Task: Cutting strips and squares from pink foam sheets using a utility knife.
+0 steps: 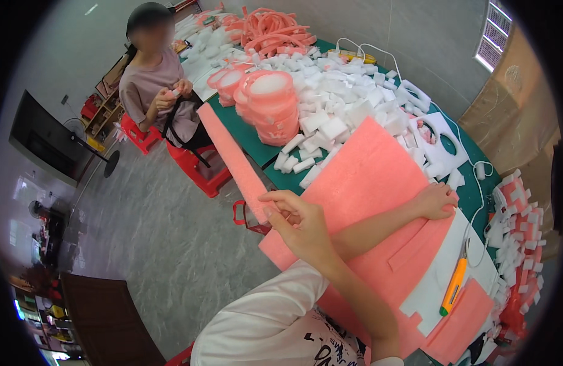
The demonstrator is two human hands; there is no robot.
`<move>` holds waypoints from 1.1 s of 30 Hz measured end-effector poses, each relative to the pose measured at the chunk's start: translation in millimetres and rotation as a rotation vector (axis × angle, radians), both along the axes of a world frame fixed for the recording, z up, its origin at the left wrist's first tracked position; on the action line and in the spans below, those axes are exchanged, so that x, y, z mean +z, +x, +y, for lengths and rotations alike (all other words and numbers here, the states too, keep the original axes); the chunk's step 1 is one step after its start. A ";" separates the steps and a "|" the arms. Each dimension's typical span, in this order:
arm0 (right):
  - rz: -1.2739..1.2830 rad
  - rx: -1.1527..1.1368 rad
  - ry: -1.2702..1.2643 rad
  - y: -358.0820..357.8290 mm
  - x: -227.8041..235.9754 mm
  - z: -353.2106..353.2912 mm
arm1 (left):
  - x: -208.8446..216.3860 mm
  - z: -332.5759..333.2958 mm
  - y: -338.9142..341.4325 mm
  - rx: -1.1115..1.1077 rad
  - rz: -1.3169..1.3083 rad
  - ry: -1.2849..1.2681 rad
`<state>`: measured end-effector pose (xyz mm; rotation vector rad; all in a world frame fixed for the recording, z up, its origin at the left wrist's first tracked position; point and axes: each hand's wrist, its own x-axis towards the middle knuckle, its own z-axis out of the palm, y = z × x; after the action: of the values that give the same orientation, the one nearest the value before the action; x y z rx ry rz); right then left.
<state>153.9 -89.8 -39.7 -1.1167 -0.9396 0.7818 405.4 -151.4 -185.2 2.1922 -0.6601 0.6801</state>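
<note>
My arms are crossed. On the left, my right hand [300,229] pinches the near end of a long pink foam strip [233,158] between thumb and fingers; the strip slants up and away past the table edge. My left forearm passes under my right wrist, and my left hand [437,201] lies on the right edge of a large pink foam sheet [367,177], fingers partly bent and pressing down. A narrow cut strip [415,244] lies on the sheet below that forearm. An orange utility knife [454,287] rests on a white board [428,293] to the right.
White foam blocks [348,91] heap across the green table [251,134], beside stacked pink foam rings [269,110]. Pink strips [269,30] pile behind. A white cable [476,207] runs down the right. A co-worker [153,79] sits by red stools [196,168], fingering a small piece.
</note>
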 end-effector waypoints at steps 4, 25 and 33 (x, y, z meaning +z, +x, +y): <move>-0.004 0.011 0.002 7.1 -7.5 4.4 | 1.0 1.1 1.5 0.002 0.124 0.070; 0.082 -0.544 0.006 74.0 19.6 -96.9 | 8.1 7.4 -12.0 0.164 0.293 0.029; 0.067 -0.725 0.141 90.0 29.1 -110.0 | 132.8 69.6 -44.3 -0.736 0.420 -1.205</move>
<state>243.8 -199.9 -10.5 -1.1860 -0.4617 0.1542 361.1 -81.8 -52.4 0.8223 -0.5438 0.1050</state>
